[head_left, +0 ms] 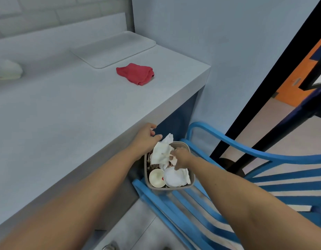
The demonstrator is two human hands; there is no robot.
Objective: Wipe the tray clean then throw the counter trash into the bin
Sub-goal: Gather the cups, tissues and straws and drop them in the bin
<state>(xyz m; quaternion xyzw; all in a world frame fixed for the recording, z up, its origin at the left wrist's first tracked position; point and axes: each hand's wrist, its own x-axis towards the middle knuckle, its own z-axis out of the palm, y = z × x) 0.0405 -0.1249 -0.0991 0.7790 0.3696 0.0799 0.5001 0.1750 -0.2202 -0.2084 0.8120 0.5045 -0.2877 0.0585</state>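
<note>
My right hand (182, 157) is down in the small grey plastic bin (191, 179), fingertips on the crumpled white paper trash (161, 154) there. Whether it is pinching or just pressing, I cannot tell. My left hand (147, 137) hovers just beside it, loosely curled and holding nothing. Beyond both, the folded red cloth (135, 73) lies beside the pale rectangular tray (112, 48), which looks wiped. Nearly done, I judge — though a blurred pale lump (8, 70) far out past my left hand may be leftover trash.

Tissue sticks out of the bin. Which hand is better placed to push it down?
Right, probably: the right hand is over the bin, fingers on the tissue; the left hand sits beside the rim.
</note>
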